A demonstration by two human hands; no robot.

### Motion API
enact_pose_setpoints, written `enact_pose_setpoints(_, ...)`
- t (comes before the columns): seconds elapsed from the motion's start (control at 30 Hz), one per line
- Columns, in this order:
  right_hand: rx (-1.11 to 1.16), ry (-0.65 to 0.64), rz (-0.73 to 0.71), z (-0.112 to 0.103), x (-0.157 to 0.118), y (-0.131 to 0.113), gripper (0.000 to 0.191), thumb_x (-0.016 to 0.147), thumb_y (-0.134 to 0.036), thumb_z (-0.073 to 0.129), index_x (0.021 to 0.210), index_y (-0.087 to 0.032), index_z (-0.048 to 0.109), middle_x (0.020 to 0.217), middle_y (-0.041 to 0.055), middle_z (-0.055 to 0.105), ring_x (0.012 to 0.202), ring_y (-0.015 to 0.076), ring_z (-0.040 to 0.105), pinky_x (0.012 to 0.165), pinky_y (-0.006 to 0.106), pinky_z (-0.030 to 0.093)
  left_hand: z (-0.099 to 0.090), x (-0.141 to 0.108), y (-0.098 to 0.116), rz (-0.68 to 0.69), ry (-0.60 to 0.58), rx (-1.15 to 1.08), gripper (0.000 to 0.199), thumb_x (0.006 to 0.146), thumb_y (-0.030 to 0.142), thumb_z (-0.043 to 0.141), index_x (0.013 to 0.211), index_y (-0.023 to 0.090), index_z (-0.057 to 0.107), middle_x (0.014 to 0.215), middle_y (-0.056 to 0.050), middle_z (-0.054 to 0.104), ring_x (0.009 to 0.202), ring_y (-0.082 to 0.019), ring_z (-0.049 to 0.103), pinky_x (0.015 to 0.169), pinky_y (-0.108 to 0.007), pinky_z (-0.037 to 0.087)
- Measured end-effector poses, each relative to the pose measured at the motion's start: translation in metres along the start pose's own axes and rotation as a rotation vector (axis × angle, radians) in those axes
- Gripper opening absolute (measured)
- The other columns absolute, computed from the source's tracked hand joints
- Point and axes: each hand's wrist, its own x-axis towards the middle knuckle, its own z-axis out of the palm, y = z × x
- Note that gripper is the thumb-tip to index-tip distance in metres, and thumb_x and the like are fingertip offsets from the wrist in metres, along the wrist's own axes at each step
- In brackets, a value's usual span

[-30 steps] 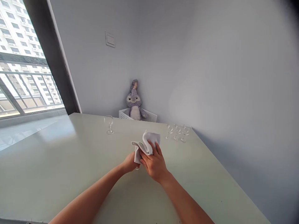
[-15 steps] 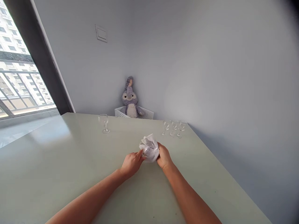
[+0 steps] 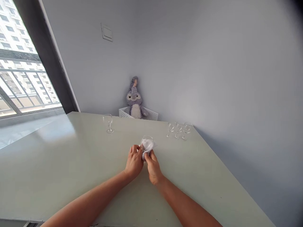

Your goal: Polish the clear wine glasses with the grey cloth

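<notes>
Between my hands, just above the table, is a clear wine glass point(image 3: 148, 138) with its rim upward. A crumpled white cloth point(image 3: 147, 146) lies against its bowl and lower part. My left hand point(image 3: 134, 161) is closed on the glass from the left, its fingertips near the bowl's underside. On the other side, my right hand point(image 3: 153, 167) pinches the cloth, thumb uppermost, close under the bowl. Fingers and cloth hide the stem and foot.
One clear wine glass point(image 3: 108, 123) stands upright at the table's back left. A group of three stemmed glasses point(image 3: 179, 129) stands near the back right corner. Behind the pale table point(image 3: 78, 170), a white perforated basket point(image 3: 152, 115) holds a purple plush toy point(image 3: 134, 101).
My right hand has moved down and left, bringing the cloth from around the bowl to its lower part. The glass rim now shows above the cloth. The view has shifted slightly.
</notes>
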Motion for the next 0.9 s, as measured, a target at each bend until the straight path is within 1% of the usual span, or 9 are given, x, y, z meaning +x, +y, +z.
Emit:
enact_pose_setpoints(0.1,-0.073,0.018,0.001,-0.006,0.004,-0.002,0.034,0.072,-0.033,0.060,0.103,-0.020,0.059,0.096,0.0031,0.063,0.093,0.0185,0.053,0.083,0.030,0.040,-0.007,0.000,0.007,0.010,-0.025,0.084,0.043,0.076,0.010,0.043,0.117,0.022,0.049,0.093,-0.006,0.045,0.085,-0.019,0.043,0.077,-0.035,0.040)
enact_pose_setpoints(0.2,-0.124,0.034,0.019,-0.017,0.011,-0.006,0.028,0.069,-0.032,0.063,0.092,-0.017,0.062,0.086,0.0027,0.062,0.083,0.0168,0.053,0.074,0.027,0.041,-0.013,0.003,0.012,0.021,-0.066,-0.010,0.035,0.078,0.017,0.045,0.111,0.021,0.053,0.094,-0.006,0.046,0.085,-0.019,0.042,0.079,-0.036,0.039)
enact_pose_setpoints(0.3,-0.094,0.041,0.021,-0.026,0.016,-0.011,0.028,0.068,-0.035,0.064,0.089,-0.017,0.063,0.081,0.0023,0.061,0.076,0.0157,0.052,0.067,0.025,0.040,-0.020,0.009,0.009,-0.027,-0.147,-0.327,0.036,0.076,0.029,0.053,0.111,0.021,0.053,0.093,-0.005,0.048,0.085,-0.018,0.043,0.081,-0.034,0.040)
enact_pose_setpoints(0.4,-0.079,0.037,0.032,-0.027,0.016,-0.016,0.028,0.067,-0.039,0.065,0.082,-0.016,0.063,0.071,0.0007,0.059,0.065,0.0134,0.050,0.059,0.024,0.039,-0.028,0.017,-0.001,-0.188,-0.210,-0.738,0.045,0.078,0.040,0.051,0.119,0.021,0.047,0.098,-0.005,0.048,0.078,-0.014,0.046,0.074,-0.029,0.043)
enact_pose_setpoints(0.5,-0.091,-0.063,0.064,-0.020,0.011,-0.020,0.028,0.066,-0.041,0.067,0.078,-0.015,0.063,0.063,-0.0004,0.057,0.056,0.0119,0.047,0.053,0.024,0.037,-0.035,0.021,-0.007,-0.265,-0.267,-1.019,0.055,0.077,0.046,0.052,0.123,0.019,0.042,0.106,-0.008,0.049,0.080,-0.015,0.049,0.069,-0.027,0.043)
enact_pose_setpoints(0.6,-0.064,-0.193,0.159,-0.014,0.006,-0.023,0.032,0.066,-0.044,0.066,0.078,-0.015,0.063,0.063,0.0012,0.058,0.055,0.0128,0.049,0.051,0.024,0.038,-0.038,0.020,-0.006,-0.261,-0.357,-1.187,0.057,0.071,0.045,0.060,0.118,0.017,0.045,0.100,-0.008,0.054,0.083,-0.017,0.052,0.069,-0.026,0.043)
enact_pose_setpoints(0.7,-0.001,-0.297,0.297,-0.016,0.006,-0.027,0.036,0.067,-0.048,0.065,0.081,-0.014,0.062,0.065,0.0027,0.059,0.055,0.0134,0.051,0.049,0.023,0.039,-0.038,0.020,-0.003,-0.261,-0.340,-1.255,0.050,0.070,0.041,0.063,0.110,0.017,0.047,0.096,-0.007,0.057,0.084,-0.017,0.053,0.071,-0.027,0.043)
enact_pose_setpoints(0.77,0.009,-0.374,0.351,-0.020,0.007,-0.029,0.034,0.066,-0.043,0.067,0.083,-0.014,0.061,0.068,0.0025,0.059,0.057,0.0131,0.052,0.049,0.023,0.040,-0.037,0.019,-0.003,-0.250,-0.317,-1.256,0.049,0.069,0.040,0.065,0.109,0.019,0.048,0.104,-0.009,0.056,0.089,-0.019,0.053,0.075,-0.029,0.043)
enact_pose_setpoints(0.9,-0.130,-0.433,0.315,-0.022,0.007,-0.031,0.037,0.060,-0.033,0.073,0.090,-0.015,0.062,0.077,0.0032,0.062,0.067,0.0161,0.056,0.061,0.029,0.045,-0.038,0.019,-0.006,-0.202,-0.269,-1.113,0.049,0.064,0.044,0.069,0.104,0.018,0.056,0.122,-0.012,0.047,0.105,-0.023,0.048,0.085,-0.032,0.041)
